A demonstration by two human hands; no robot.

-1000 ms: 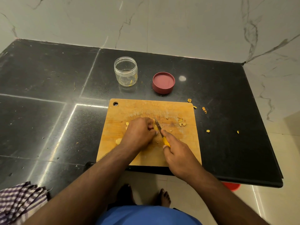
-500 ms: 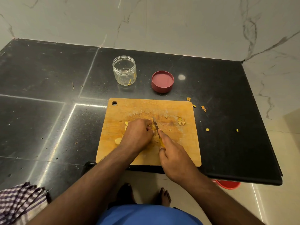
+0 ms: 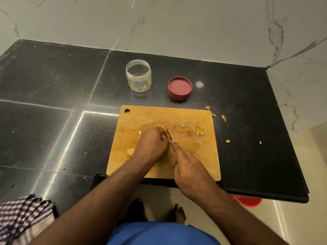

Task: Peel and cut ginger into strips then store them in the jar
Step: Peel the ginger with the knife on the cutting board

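**Right at the fingertips: blade and ginger meet mid-board**

Now, from the head camera, both hands are working at the centre of the worn rectangular wooden cutting board (image 3: 191, 156), which sits at the near edge of the polished black stone counter (image 3: 53, 121). The left hand (image 3: 152, 144) is curled down over the pale yellow ginger piece, pinning it to the wood; the piece itself is almost wholly hidden under the knuckles, so its long axis cannot be told. The right hand (image 3: 191, 170) is closed round the handle of a small narrow-bladed knife (image 3: 169, 132), forefinger stretched along the spine. The blade runs away from the person and leans a little left, just beside the left fingertips, so the ginger lies immediately left of the edge, and the right hand is the one to drive the cut.

A loose pale chunk (image 3: 130, 151) rests on the board by the left wrist, with peel scraps scattered to the right. Well beyond the board stands the clear open plastic jar (image 3: 138, 75), a few yellow slivers at its bottom, and its round red lid (image 3: 179, 88) lies upturned beside it.

My read: still slicing, storing yet to come, and those guiding fingertips are perilously near the edge.
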